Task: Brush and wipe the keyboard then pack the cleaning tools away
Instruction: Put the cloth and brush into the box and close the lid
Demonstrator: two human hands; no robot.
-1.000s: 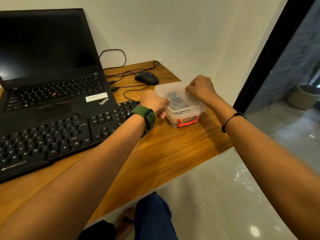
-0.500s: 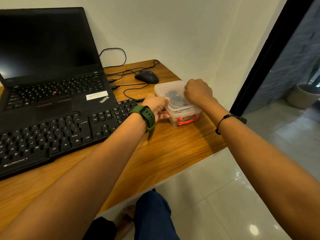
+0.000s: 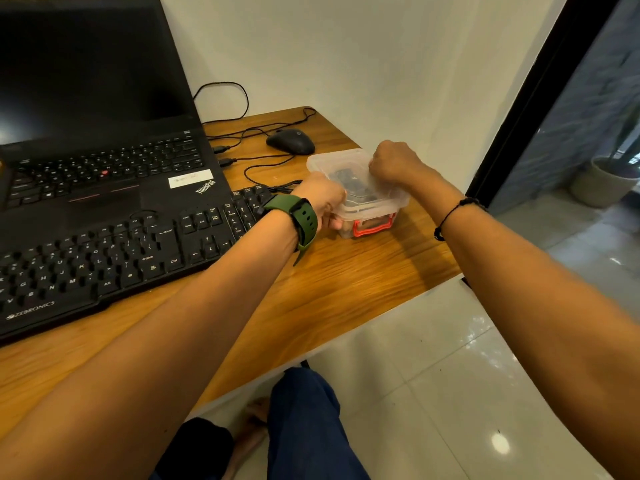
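Observation:
A clear plastic box (image 3: 384,202) with a lid and a red front latch (image 3: 374,227) stands on the wooden desk (image 3: 346,282), right of the black keyboard (image 3: 104,258). Dark tools (image 3: 346,178) show dimly through the lid. My left hand (image 3: 322,200), with a green watch on its wrist, grips the box's near left side, fingers curled under the rim. My right hand (image 3: 394,162) is a fist on the lid's far right edge, with its fingers curled over that edge.
A black laptop (image 3: 97,98) sits open behind the keyboard, its base overlapping the keyboard's back. A black mouse (image 3: 290,141) and its cables lie behind the box near the wall. The desk's right edge runs just past the box, with tiled floor below.
Both hands have stayed on the box. The right fist has shifted slightly along the lid's right edge, and the left hand has closed in on the near left side.

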